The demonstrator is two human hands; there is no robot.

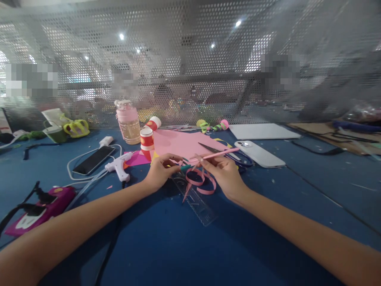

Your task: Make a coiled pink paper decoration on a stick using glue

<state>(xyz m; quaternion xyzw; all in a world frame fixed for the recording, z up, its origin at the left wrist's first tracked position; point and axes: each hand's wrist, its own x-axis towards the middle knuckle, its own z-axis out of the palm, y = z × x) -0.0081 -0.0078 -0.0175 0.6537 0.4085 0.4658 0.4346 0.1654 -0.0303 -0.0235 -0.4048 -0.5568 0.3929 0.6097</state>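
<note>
My left hand [162, 171] is closed in a pinch at the left end of a thin pink stick, perhaps rolled paper [224, 152]; its fingertips partly hide what they grip. My right hand [228, 176] closes on the same stick further along, and the stick's far end sticks out to the right. Below my fingers hang curled pink paper strips [206, 191]. Underneath lies a clear ruler [199, 204], slanting toward me. Scissors [208, 147] with dark blades and blue handles lie just behind my right hand, partly over a pink paper sheet [178, 142].
At left are a white glue gun [119, 167], a black phone [93, 160], a charger [106, 141] and a magenta power strip [41, 208]. Red-and-white paper cups [147, 139] and a pink bottle [127, 121] stand behind. A white phone [262, 154] lies right, before a perforated metal screen [184, 59].
</note>
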